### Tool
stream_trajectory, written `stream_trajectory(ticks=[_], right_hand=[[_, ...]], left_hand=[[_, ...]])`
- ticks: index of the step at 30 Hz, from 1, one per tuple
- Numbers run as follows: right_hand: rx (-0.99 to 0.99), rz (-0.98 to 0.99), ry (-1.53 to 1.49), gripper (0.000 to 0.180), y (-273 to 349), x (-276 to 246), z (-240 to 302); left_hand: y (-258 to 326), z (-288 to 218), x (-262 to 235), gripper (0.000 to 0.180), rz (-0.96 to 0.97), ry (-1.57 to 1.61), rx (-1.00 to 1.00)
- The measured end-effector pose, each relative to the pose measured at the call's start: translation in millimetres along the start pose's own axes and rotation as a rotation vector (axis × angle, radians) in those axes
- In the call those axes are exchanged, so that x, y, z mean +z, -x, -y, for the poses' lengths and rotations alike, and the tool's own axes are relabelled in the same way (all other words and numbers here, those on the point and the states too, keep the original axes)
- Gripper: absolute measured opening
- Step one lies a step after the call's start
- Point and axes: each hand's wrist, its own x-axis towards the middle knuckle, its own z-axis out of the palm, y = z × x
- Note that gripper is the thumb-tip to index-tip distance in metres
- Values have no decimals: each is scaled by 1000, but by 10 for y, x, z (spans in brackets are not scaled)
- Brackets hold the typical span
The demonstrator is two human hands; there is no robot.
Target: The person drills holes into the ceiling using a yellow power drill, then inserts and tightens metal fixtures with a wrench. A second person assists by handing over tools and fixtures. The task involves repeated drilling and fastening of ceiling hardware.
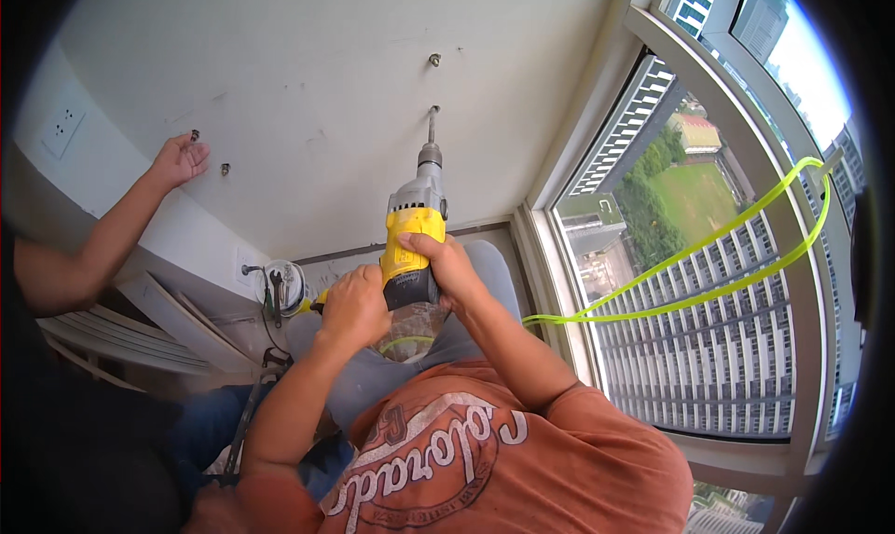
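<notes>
A yellow and grey power drill (417,219) points away from me, its long bit (432,127) meeting the white wall (326,59) at a hole. My right hand (449,266) wraps round the rear of its yellow body. Lower and to the left, my left hand (358,303) is closed round the drill's side handle, which is mostly hidden by the fingers. Just beyond the bit's tip, an anchor bolt (434,60) sticks out of the wall. Another bolt (225,170) protrudes farther left. Beside it, a co-worker's hand (179,161) touches a third bolt (195,135).
Windows (690,254) line the right side, with a looped yellow-green strap (690,287) across them. A white bucket (284,287) with tools stands left of my knees. The co-worker's dark-clothed body (84,413) fills the lower left. A power socket (63,131) is at far left.
</notes>
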Motion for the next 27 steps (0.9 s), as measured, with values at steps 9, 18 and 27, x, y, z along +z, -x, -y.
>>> stream_trajectory(ticks=[9,18,27], right_hand=[[66,66,-127,36,58,15,226],[81,158,-243,37,40,5,407],[99,208,-282,35,45,-79,595]], left_hand=[[-111,-272,-372,37,61,-109,7],[-204,-566,-707,26,103,-195,3],[-338,-803,-892,26,149,-244,33]])
